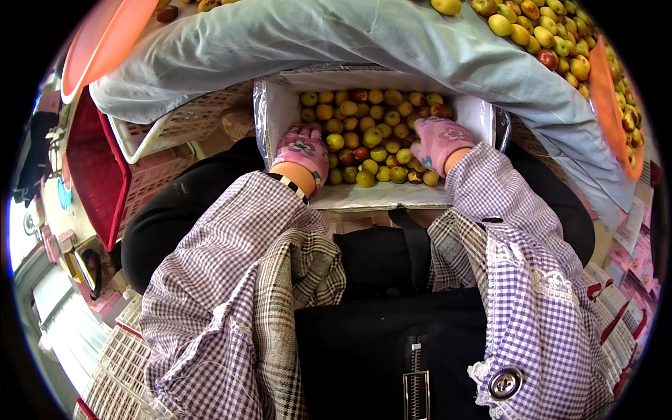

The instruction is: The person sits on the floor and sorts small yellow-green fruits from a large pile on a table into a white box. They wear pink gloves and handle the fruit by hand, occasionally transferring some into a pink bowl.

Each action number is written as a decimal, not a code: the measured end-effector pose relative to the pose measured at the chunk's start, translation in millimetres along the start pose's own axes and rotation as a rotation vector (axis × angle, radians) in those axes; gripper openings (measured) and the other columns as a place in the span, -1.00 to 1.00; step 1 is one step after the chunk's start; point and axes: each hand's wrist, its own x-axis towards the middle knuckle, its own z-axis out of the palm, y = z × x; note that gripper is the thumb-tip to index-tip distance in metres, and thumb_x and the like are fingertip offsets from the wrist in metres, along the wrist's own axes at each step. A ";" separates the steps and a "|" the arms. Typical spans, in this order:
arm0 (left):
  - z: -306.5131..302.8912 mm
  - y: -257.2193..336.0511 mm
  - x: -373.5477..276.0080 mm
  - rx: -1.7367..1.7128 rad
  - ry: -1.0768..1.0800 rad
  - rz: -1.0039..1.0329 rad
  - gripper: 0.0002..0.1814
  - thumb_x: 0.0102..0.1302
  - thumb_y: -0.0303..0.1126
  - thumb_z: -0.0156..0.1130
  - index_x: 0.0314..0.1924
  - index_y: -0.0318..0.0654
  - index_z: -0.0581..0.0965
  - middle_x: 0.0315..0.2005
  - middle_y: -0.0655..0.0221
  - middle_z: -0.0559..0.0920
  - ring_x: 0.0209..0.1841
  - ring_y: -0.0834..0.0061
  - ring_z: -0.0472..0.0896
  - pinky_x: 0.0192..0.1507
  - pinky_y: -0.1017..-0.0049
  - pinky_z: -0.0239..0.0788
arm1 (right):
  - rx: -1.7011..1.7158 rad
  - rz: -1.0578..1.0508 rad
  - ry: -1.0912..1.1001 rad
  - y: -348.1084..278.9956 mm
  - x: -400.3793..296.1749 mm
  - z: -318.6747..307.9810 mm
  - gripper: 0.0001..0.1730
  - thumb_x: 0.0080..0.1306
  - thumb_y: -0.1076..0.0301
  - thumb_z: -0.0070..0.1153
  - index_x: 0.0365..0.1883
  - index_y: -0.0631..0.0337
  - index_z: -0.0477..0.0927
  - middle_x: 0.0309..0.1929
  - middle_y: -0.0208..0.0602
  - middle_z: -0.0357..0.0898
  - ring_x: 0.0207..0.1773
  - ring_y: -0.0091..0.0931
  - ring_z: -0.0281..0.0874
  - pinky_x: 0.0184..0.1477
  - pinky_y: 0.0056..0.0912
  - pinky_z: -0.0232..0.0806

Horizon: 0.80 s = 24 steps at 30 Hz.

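My left hand (302, 152), in a pink flowered glove, rests on the fruit at the left side of a white-lined box (362, 202). Opposite it, my right hand (442, 142), gloved alike, lies on the fruit near the box's right wall. Yellow-green and reddish jujubes (371, 136) cover the box floor between both hands. The fingers of both hands are partly hidden against the fruit and box, so whether either one grips a fruit does not show. The box sits between the person's knees, under the table's edge.
A table under a pale blue cloth (315, 31) curves across the front, with a heap of jujubes (546, 31) and an orange basin (609, 105) at right. Another orange basin (100, 47), a white plastic crate (173, 121) and a red-lined crate (100, 168) are at left.
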 end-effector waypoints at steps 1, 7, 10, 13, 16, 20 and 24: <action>-0.7 0.3 1.2 -0.061 0.035 -0.020 -0.47 0.20 -0.28 0.03 0.20 -0.13 0.34 0.16 0.24 0.39 0.24 0.26 0.30 0.28 0.40 0.09 | -0.042 0.008 -0.021 2.1 -1.1 1.4 -0.49 0.20 0.04 -0.02 0.02 0.18 0.41 0.00 0.00 0.47 0.07 -0.20 0.45 0.09 -0.20 0.30; -14.3 6.5 6.9 -0.113 -0.180 0.123 -0.69 0.17 -0.37 0.06 -0.09 -0.25 0.56 -0.12 0.17 0.60 -0.10 0.20 0.59 -0.08 0.37 0.45 | 0.007 0.038 0.040 -8.9 -18.5 17.9 -0.46 0.16 0.06 0.01 0.04 0.17 0.39 0.00 0.03 0.46 0.04 -0.18 0.45 0.06 -0.18 0.31; -7.6 4.6 7.1 -0.161 -0.212 0.098 -0.70 0.15 -0.39 0.07 -0.12 -0.28 0.57 -0.13 0.16 0.60 -0.12 0.18 0.60 -0.11 0.36 0.47 | 0.062 0.025 0.066 -19.7 -18.9 29.1 -0.45 0.15 0.06 0.03 0.05 0.17 0.38 0.00 0.04 0.46 0.03 -0.17 0.46 0.04 -0.17 0.32; -10.8 0.6 10.0 -0.204 -0.265 0.084 -0.73 0.16 -0.37 0.09 -0.16 -0.29 0.59 -0.19 0.13 0.61 -0.14 0.17 0.60 -0.14 0.33 0.47 | 0.089 0.028 0.080 -25.3 -19.1 33.8 -0.43 0.13 0.07 0.04 0.06 0.17 0.36 -0.01 0.05 0.45 0.02 -0.15 0.46 0.03 -0.16 0.32; -9.2 4.1 11.3 -0.181 -0.359 0.130 -0.71 0.18 -0.33 0.09 -0.11 -0.22 0.58 -0.17 0.11 0.60 -0.11 0.17 0.59 -0.10 0.31 0.45 | 0.101 0.010 0.044 -26.0 -18.1 34.6 -0.39 0.12 0.04 0.02 0.11 0.13 0.32 0.02 0.06 0.41 0.04 -0.14 0.44 0.03 -0.14 0.32; -11.7 18.9 -2.2 -0.254 -0.390 0.333 -0.55 0.23 -0.27 0.04 0.15 -0.06 0.41 -0.02 0.12 0.52 0.01 0.16 0.52 0.04 0.28 0.36 | 0.168 -0.023 0.000 -23.4 -10.7 34.1 -0.40 0.11 0.02 0.02 0.09 0.11 0.36 0.04 -0.01 0.41 0.05 -0.17 0.43 0.05 -0.19 0.31; 31.8 30.3 16.5 -0.400 -0.349 0.492 -0.36 0.25 -0.09 0.02 0.33 0.03 0.17 0.13 0.10 0.39 0.12 0.15 0.42 0.12 0.26 0.27 | 0.094 -0.092 0.033 -24.5 -7.7 36.4 -0.43 0.12 0.03 0.01 0.06 0.14 0.41 0.02 -0.02 0.44 0.02 -0.18 0.45 0.08 -0.23 0.29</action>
